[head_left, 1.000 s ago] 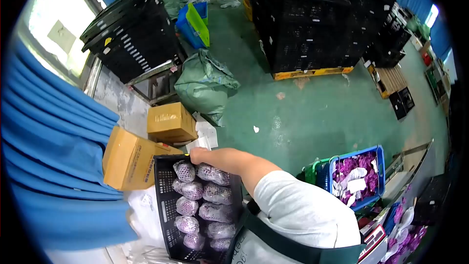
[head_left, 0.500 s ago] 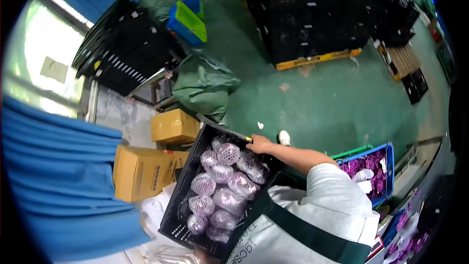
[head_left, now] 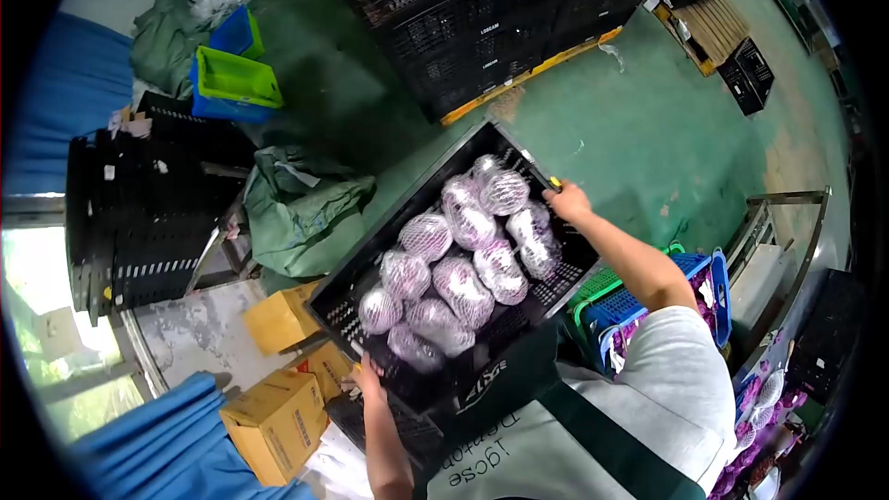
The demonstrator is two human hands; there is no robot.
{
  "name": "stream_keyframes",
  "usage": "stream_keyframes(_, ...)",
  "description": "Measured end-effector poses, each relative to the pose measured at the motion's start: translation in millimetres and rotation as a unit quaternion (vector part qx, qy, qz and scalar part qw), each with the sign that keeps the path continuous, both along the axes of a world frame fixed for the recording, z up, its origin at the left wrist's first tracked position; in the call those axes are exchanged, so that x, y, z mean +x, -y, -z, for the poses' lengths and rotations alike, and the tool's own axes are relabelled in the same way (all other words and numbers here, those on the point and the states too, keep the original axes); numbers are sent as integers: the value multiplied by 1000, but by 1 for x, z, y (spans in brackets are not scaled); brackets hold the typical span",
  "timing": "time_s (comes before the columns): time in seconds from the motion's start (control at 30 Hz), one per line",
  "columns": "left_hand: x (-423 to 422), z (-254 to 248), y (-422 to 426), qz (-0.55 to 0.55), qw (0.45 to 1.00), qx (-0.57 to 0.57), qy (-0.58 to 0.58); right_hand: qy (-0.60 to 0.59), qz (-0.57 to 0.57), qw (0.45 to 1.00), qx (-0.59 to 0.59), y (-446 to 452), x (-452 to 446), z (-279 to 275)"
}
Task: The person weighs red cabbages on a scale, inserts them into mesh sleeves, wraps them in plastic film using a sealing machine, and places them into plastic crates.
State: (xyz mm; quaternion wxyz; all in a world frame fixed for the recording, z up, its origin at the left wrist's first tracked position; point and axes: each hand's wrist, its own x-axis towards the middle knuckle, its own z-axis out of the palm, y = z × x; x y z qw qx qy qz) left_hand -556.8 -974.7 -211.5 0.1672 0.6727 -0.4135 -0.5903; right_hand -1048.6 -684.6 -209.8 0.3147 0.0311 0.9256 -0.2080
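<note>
Two bare hands, the left hand (head_left: 367,380) and the right hand (head_left: 570,202), grip the opposite short ends of a black crate (head_left: 565,289) between them. Wrapped purple bundles (head_left: 463,293) lie loosely inside; keeping both ends level (tilting could set them rolling) seems wise. Cardboard boxes (head_left: 278,421) stand near the left hand, a slumped green sack (head_left: 298,222) lies beyond, a blue basket (head_left: 721,301) sits beneath the right arm, and stacked crates (head_left: 491,32) block the way ahead.
</note>
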Motion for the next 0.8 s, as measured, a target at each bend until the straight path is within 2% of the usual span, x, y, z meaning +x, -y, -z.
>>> stream_keyframes(0.1, -100, 61, 43, 93, 995, 23, 9, -46, 77, 996, 18, -28, -43, 41)
stream_keyframes(0.13, -122, 95, 60, 144, 989, 40, 4, -50, 101, 993, 34, -32, -55, 55)
stream_keyframes(0.2, -178, 151, 78, 154, 987, 53, -1, -54, 130, 988, 69, -39, -79, 89)
stream_keyframes(0.3, -235, 239, 111, 185, 979, 78, 44, -80, 157, 980, 93, -45, -97, 158)
stream_keyframes(0.37, -256, 307, 130, 239, 969, 65, 6, -55, 156, 982, 96, -51, -122, 227)
stream_keyframes(0.4, -271, 334, 137, 241, 968, 72, 9, -89, 156, 979, 100, -43, -132, 254)
stream_keyframes(0.47, -298, 374, 149, 223, 971, 86, 13, -58, 163, 981, 90, -30, -152, 303)
stream_keyframes(0.63, -285, 497, 171, 171, 973, 147, 41, -54, 160, 984, 64, 3, -163, 421)
stream_keyframes(0.7, -281, 518, 171, 172, 960, 208, 79, -42, 139, 988, 49, 14, -161, 470)
stream_keyframes(0.73, -281, 520, 167, 186, 949, 219, 131, 11, 100, 994, 50, 19, -159, 477)
stream_keyframes(0.8, -296, 507, 158, 284, 917, 217, 175, -32, 91, 994, 60, 16, -151, 498)
